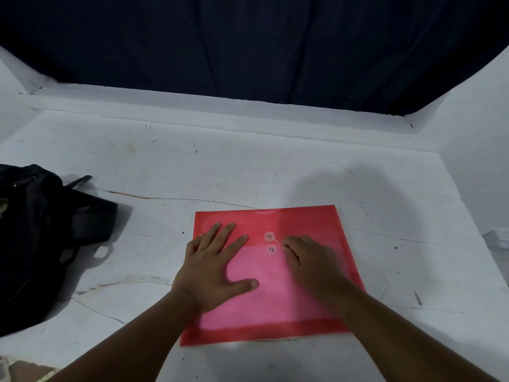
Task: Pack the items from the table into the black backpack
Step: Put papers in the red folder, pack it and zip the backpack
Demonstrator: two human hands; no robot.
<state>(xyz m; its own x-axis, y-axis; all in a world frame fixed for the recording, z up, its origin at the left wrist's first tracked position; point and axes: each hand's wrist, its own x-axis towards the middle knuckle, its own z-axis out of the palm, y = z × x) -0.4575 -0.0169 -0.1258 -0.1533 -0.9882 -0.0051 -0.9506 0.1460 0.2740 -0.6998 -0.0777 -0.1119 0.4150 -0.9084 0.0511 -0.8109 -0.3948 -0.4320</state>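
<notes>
Tabletop (248, 166): white painted slab, matte and scuffed, with hairline cracks and dark specks; a raised ledge runs along its far edge.

Curtain (261, 42): dark navy cloth, hanging in soft vertical folds behind the ledge.

Black backpack (41, 238): limp black fabric, slumped on the tabletop's left edge and partly out of view; webbing straps and a plastic loop trail toward the centre. It lies well apart from the envelope.

Envelope (275, 307): flat, rectangular, translucent red plastic, glossy, lying flat on the tabletop at near centre; a paler pink sheet shows through its lower body. Its flap is folded down.

Left hand (212, 263): laid palm down on the envelope's left half, fingers straight and spread wide, thumb out to the side; it presses and holds nothing.

Right hand (308, 260): rests on the envelope's right half, fingers curled, fingertips pinching a thin string.

Closure discs (269, 237): two small clear round buttons with metal centres, one on the flap, one just below on the body.

String (276, 240): fine, pale, running from the upper disc to the right hand.
</notes>
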